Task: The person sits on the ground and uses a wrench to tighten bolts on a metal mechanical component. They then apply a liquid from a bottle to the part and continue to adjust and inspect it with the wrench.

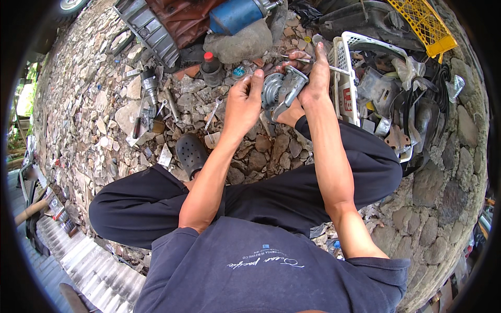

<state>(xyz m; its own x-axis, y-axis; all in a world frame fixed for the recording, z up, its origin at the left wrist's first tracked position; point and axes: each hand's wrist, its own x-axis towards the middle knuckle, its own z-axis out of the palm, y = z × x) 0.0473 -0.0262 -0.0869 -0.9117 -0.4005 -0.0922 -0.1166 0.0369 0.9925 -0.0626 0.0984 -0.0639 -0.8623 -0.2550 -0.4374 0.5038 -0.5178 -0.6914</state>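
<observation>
A grey metal part [282, 89], with a round disc on one side and a flat bracket on the other, is held up between my hands above the stones. My left hand [243, 103] closes on its disc side, thumb raised. At the bracket side, my right hand [315, 81] is closed around a thin metal rod [338, 69] that crosses behind its thumb. The palm lies against or close beside the bracket. Fingers of both hands are partly hidden by the part, and the rod's exact kind cannot be made out.
A white crate [344, 96] of scrap parts stands at right by a stone wall [438, 193]. A red-capped bottle [211, 68], a blue cylinder [236, 16], a wrench [213, 115] and a metal tool [150, 86] lie ahead on rubble. A dark clog [191, 153] is near my leg.
</observation>
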